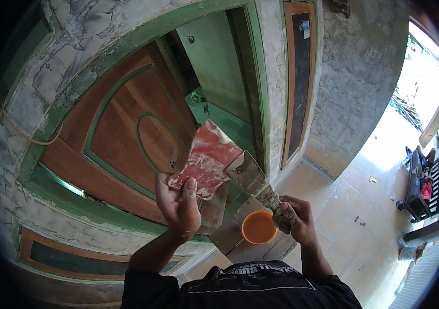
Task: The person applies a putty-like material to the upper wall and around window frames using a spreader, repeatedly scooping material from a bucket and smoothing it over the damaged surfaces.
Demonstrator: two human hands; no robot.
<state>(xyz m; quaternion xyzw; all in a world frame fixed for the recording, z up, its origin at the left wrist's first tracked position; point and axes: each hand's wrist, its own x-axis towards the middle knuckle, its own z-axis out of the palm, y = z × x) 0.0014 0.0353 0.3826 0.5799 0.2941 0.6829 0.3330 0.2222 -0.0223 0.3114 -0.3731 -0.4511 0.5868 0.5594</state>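
Observation:
My left hand (183, 208) grips a red flat spreader (204, 159) smeared with whitish putty, thumb across its lower part. My right hand (294, 219) is closed round the crusted handle of a putty knife (253, 179), whose blade meets the right edge of the red spreader, with some pale putty there. Below and between my hands, an orange round container (258, 226) sits on a dull, worn board (245, 251); what it holds is hard to make out.
A wooden door (116, 123) with green trim stands in a green frame (259, 87), a green room behind it. Patched walls (356, 87) flank it. To the right are a tiled floor (345, 226), a dark bench (415, 185) with things on it, and a bright opening.

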